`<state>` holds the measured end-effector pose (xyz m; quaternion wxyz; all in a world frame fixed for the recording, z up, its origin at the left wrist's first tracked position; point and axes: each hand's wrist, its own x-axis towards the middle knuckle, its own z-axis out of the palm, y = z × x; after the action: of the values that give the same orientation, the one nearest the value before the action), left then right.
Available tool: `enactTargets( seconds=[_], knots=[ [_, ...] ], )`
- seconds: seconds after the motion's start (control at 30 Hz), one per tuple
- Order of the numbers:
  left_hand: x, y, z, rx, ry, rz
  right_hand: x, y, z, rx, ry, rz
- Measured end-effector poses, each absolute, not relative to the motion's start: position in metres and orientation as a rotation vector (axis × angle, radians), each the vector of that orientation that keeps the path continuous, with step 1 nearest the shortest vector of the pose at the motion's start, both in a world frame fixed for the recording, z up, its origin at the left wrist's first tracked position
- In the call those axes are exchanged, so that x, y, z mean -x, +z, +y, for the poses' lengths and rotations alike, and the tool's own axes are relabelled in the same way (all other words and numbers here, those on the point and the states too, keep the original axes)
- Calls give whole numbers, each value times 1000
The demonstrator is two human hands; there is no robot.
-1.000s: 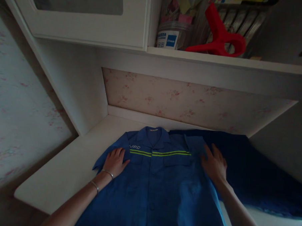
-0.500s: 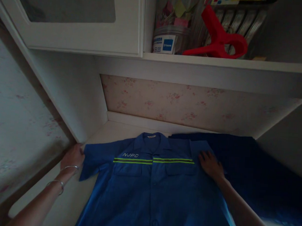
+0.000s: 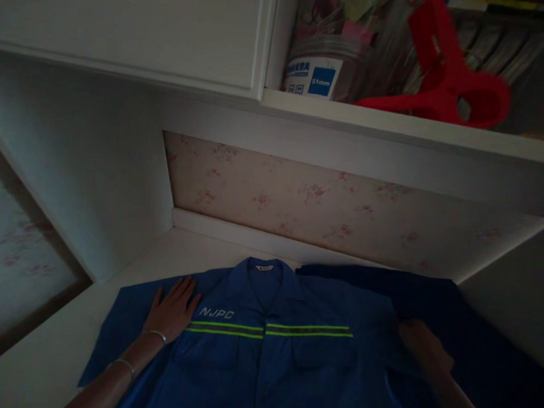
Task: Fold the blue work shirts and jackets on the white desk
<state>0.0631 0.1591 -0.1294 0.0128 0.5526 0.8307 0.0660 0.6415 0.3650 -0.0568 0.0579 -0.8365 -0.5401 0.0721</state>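
Observation:
A blue short-sleeved work shirt (image 3: 265,366) with two yellow-green chest stripes and white letters lies front-up on a white desk (image 3: 44,362). My left hand (image 3: 172,311) lies flat and open on the shirt's left shoulder, fingers stretched out, beside the spread left sleeve. Two thin bracelets ring that wrist. My right hand (image 3: 421,346) rests on the shirt's right shoulder, at the edge where a darker blue cloth (image 3: 473,339) begins. It is dim there and its fingers are hard to make out.
A floral-papered back wall (image 3: 326,200) closes the desk alcove. Above it a white shelf (image 3: 393,122) carries a clear plastic jar (image 3: 323,68) with a blue label and a big red clamp (image 3: 443,85). A white cabinet door (image 3: 126,29) hangs upper left.
My left hand came back from the desk's left edge onto the shirt's shoulder, and the left sleeve now lies spread out. My right hand slid right. The view has moved closer in.

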Motion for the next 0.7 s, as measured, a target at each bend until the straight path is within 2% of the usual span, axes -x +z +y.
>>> enactTargets(
  seconds=[0.1, 0.17, 0.27, 0.4, 0.57, 0.7],
  knots=[
    [-56, -133, 164, -1733, 145, 2573, -596, -60, 355, 2222, -167, -1801],
    [-52, -130, 171, -1744, 123, 2552, -539, -65, 349, 1875, -250, -2029],
    [-48, -125, 183, -1746, 92, 2538, -443, -81, 346, 1550, -46, -2414],
    [-38, -122, 194, -1750, 77, 2504, -365, -106, 358, 1528, 146, -2708],
    [-20, -121, 202, -1696, 82, 2506, -354, -122, 380, 1587, 174, -2640],
    [-3, -120, 200, -1685, 80, 2529, -366, -106, 381, 1593, 337, -2423]
  ],
)
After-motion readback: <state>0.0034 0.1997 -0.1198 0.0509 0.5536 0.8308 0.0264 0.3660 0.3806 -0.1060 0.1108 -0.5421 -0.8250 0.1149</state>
